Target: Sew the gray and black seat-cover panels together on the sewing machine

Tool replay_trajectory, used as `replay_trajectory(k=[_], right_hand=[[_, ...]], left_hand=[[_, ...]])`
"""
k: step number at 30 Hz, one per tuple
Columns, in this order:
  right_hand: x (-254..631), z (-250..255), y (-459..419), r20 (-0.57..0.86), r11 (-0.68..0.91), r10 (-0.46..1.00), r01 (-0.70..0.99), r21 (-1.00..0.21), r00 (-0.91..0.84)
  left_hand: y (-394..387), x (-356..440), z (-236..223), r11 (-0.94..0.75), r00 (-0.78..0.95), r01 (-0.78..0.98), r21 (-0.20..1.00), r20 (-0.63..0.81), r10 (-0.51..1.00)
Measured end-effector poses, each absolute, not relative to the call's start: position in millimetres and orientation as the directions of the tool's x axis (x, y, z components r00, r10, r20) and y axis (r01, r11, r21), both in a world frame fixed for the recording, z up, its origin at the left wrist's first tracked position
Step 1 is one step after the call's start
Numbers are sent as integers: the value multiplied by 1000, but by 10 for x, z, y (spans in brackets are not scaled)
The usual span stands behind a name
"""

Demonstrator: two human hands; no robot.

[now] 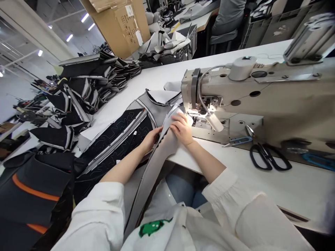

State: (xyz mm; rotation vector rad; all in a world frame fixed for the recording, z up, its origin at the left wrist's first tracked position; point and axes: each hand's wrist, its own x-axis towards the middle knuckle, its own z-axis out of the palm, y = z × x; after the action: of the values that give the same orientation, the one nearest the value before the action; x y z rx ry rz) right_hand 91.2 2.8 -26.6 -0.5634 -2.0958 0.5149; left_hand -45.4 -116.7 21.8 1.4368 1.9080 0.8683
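A long grey fabric piece [153,170] runs from my lap up to the sewing machine [251,94]. My left hand [152,138] grips its left edge, thumb toward the cloth. Close to the lit needle area, my right hand [181,129] has its fingers bent over the same fabric, pressing or pinching it. Part of the cloth under the fingers is hidden. Joined to it on the left lies a black quilted panel [125,136] with pale seam strips. A grey curved section with dark piping [162,103] spreads out behind my hands.
Black-handled scissors [269,157] and blue thread snips [239,141] lie right on the white table [230,164]. Stacked black and grey pieces [102,75] stand at the left, by a cardboard box [123,29]. Dark panels with orange stripes [36,188] hang at lower left. A seated person [229,17] is behind.
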Motion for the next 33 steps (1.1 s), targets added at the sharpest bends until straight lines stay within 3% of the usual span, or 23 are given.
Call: replay_trajectory(k=[2,8,15,25,33], right_hand=[[897,-233,100,594,843,517,245,-479,-617],[709,-286,95,516,819,573,427,-384,-636],[592,-391,11,526,783,612,547,-297,-590],[485,-475,15,505,725,670,624,-291,-543],[498,-528,38,537,734,664,590,-336,-521]], left_hand=[[-1494,-463,283,251,-208,465,849,-171,963],[-1992,-654,267,337,-38,500,798,-369,929],[-2011,-814,142,100,76,395,913,-141,987],[-1975,-1044,118,211,242,123,970,-235,941],[-1944,-1058,70,180,269,114,977,-205,941]])
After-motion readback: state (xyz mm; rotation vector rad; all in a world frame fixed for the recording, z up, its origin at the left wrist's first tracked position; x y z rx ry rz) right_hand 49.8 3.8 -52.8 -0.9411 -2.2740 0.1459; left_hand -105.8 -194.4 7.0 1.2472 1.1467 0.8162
